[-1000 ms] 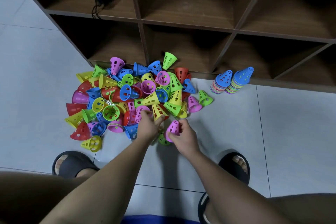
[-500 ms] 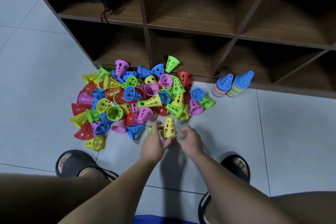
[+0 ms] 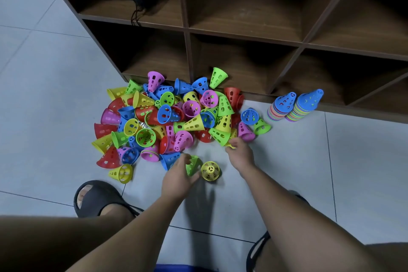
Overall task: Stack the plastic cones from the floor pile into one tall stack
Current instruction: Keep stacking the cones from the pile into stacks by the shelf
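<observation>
Pale grey floor tiles [image 3: 287, 161] are seen from above, with a dark wooden cubby shelf [image 3: 242, 37] along the far edge. The left hand [image 3: 176, 180] is closed around a green cone [image 3: 192, 164], which is held just beside a yellow cone [image 3: 210, 170] stood upright on the tile. The right hand [image 3: 240, 154] is reached out to the near edge of the cone pile [image 3: 167, 117], fingers curled at something small and yellow [image 3: 229, 146]; whether that's actually gripped can't be told. The pile itself is spread loosely against the shelf base, all mixed colours. Off to the right, two short stacks [image 3: 293, 107] topped with blue cones are stood touching each other. Black slides [image 3: 99, 197] are worn on both feet.
</observation>
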A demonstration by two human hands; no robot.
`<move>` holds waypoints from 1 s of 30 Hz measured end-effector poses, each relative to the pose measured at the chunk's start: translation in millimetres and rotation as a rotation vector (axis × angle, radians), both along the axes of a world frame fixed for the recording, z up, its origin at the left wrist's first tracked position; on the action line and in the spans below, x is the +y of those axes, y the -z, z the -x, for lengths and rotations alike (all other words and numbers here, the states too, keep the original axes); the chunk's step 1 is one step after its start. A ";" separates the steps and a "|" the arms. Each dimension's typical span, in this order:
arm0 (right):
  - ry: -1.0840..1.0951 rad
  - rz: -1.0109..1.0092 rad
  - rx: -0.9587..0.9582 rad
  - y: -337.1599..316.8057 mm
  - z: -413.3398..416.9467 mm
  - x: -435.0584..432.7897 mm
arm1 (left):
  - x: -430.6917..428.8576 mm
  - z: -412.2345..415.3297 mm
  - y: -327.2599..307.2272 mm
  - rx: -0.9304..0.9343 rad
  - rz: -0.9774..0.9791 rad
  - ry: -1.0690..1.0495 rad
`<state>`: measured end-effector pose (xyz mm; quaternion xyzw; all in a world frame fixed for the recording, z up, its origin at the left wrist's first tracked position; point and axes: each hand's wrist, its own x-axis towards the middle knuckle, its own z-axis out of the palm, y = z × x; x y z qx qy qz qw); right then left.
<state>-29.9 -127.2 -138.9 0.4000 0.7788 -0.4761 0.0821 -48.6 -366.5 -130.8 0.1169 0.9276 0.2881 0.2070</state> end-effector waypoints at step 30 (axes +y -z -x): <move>0.335 0.532 0.093 -13.0 -11.5 -16.0 | -52.1 23.3 27.6 -0.175 0.252 -0.195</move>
